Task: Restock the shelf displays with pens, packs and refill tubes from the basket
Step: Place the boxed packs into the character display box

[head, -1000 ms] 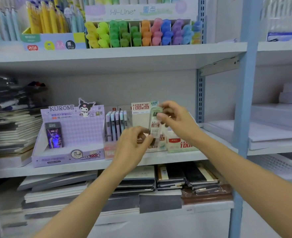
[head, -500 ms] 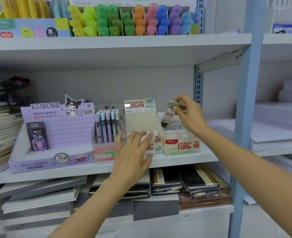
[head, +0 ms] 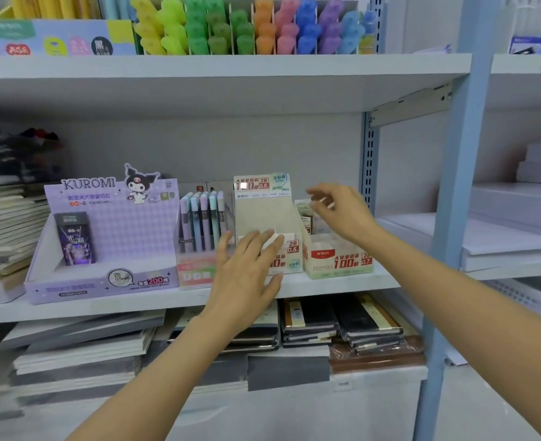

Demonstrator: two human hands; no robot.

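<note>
On the middle shelf stand two cream refill display boxes side by side. My left hand lies with straight fingers against the front of the 2B 0.5 box. My right hand hovers over the 0.7 box with loose fingers and holds nothing. A refill tube stands upright in the back left corner of the 0.7 box, just left of my right fingertips. The basket is out of view.
A rack of pastel mechanical pencils and a purple Kuromi box stand left of the refill boxes. Coloured highlighters fill the shelf above. Notebooks are stacked below. A blue upright post stands on the right.
My right hand carried the refill tube to the right, set it into the 0.7 box and let go. My left hand released it and now lies flat against the 0.5 box.
</note>
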